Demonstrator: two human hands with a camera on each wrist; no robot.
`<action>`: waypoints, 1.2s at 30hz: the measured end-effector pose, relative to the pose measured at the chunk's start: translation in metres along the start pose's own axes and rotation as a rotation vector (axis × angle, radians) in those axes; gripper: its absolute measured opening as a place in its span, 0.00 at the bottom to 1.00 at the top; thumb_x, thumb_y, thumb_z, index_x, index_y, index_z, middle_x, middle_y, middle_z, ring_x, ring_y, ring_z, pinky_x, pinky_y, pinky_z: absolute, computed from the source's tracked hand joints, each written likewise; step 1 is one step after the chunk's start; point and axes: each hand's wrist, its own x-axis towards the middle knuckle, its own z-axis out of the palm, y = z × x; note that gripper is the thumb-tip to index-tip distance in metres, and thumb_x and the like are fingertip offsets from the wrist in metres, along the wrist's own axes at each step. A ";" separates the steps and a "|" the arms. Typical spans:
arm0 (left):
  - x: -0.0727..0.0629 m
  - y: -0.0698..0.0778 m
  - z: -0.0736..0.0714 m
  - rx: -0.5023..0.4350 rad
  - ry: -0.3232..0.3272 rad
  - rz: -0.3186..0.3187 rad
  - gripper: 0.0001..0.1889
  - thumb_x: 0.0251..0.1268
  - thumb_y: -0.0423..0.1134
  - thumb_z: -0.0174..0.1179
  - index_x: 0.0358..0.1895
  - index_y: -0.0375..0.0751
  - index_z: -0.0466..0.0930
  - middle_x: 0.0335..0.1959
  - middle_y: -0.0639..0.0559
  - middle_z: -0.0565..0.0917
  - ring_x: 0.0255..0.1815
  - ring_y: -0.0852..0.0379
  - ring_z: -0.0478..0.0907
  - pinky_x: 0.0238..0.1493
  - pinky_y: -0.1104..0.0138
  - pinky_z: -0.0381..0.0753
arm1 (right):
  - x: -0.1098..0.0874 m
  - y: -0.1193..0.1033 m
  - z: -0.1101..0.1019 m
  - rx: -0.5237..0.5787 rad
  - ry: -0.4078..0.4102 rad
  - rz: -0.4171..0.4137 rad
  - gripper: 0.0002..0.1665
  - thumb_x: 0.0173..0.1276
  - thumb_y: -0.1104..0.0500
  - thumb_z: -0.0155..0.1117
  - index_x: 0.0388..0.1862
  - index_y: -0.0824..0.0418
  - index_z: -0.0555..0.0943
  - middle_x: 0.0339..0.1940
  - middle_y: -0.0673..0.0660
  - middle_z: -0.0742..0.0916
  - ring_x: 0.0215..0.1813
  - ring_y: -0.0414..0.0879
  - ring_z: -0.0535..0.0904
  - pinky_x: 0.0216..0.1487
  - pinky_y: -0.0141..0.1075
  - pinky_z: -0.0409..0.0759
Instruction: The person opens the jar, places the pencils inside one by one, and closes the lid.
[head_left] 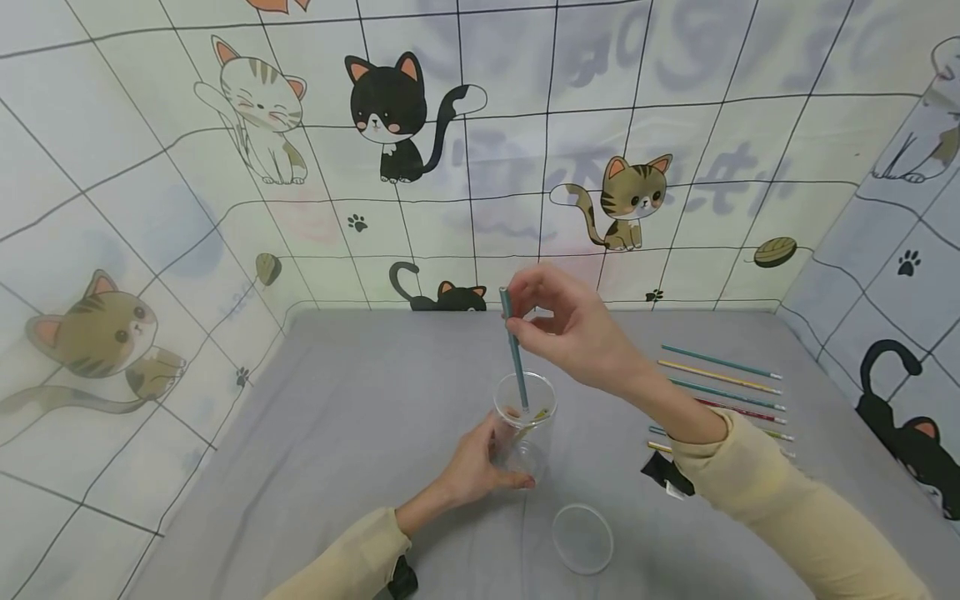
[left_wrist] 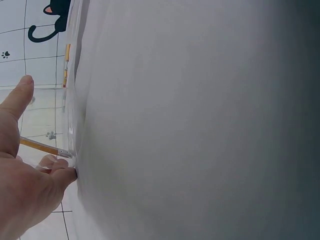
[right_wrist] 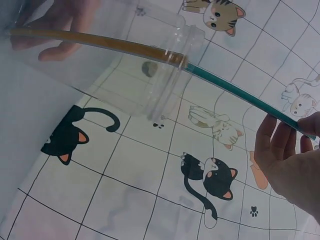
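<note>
A clear plastic jar (head_left: 529,450) stands upright on the grey cloth, with a yellow pencil (right_wrist: 100,42) leaning inside it. My left hand (head_left: 472,467) grips the jar low on its side, thumb toward me; in the left wrist view its fingers (left_wrist: 62,175) reach around the base. Above the jar, my right hand (head_left: 566,329) pinches a teal pencil (head_left: 516,354) near its upper end. That pencil tilts slightly, its lower end at the jar's mouth. In the right wrist view the teal pencil (right_wrist: 235,92) lines up with the yellow one at the rim.
A clear round lid (head_left: 583,539) lies on the cloth in front of the jar. To the right is a row of several pencils (head_left: 720,375), partly hidden by my right sleeve, and a small black object (head_left: 666,473). Cat-print fabric walls (head_left: 510,167) enclose the table.
</note>
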 end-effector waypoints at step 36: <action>-0.004 0.038 -0.005 0.049 0.037 0.018 0.42 0.42 0.28 0.81 0.64 0.36 0.68 0.60 0.43 0.79 0.61 0.47 0.75 0.59 0.56 0.76 | -0.023 0.039 -0.003 -0.226 -0.055 0.112 0.15 0.64 0.76 0.62 0.47 0.65 0.78 0.34 0.53 0.82 0.37 0.48 0.80 0.32 0.37 0.83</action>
